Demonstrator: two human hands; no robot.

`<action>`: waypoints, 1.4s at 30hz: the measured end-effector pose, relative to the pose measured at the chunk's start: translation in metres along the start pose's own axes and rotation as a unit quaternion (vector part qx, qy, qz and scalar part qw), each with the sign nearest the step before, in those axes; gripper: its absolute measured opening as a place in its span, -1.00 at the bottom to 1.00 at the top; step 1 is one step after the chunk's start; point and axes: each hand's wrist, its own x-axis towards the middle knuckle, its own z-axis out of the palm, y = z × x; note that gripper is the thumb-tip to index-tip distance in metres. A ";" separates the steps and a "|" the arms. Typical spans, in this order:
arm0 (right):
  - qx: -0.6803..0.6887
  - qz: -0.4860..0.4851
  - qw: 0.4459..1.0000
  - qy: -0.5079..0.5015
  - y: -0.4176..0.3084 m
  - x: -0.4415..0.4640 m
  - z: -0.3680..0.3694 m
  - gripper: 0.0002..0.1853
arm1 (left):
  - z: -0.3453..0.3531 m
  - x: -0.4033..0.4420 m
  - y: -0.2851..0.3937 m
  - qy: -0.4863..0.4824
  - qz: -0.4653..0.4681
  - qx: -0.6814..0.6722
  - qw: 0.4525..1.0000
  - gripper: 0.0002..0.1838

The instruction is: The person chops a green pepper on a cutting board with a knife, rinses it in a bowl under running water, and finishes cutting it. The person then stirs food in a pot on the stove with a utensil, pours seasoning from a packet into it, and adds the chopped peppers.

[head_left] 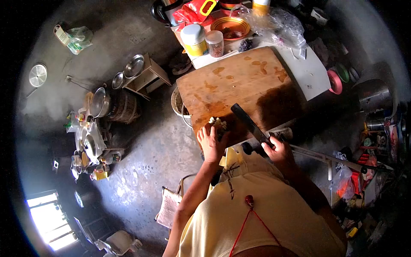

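On the near left edge of the wooden cutting board [233, 81] lies a small heap of pale chopped pieces [218, 123]; their kind cannot be made out. My left hand [212, 143] rests at this heap with its fingers apart, the fingertips touching or right beside the pieces. In my right hand [279, 152] is the handle of a cleaver [247, 121]. Its dark blade is seen nearly edge-on, pointing up and left over the board's near edge, to the right of the heap. Wet patches and brown stains mark the board.
Behind the board stand a yellow-and-white tub [193, 39], a clear jar [215, 43], an orange bowl [230, 28] and crumpled clear plastic [284, 28]. A basket [177, 102] is left of the board. A chair [168, 207] stands at lower left.
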 end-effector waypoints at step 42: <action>0.007 0.054 0.978 -0.202 0.010 0.013 0.024 -0.80 | -0.005 -0.008 -0.017 0.009 -0.015 -0.147 0.989 -0.63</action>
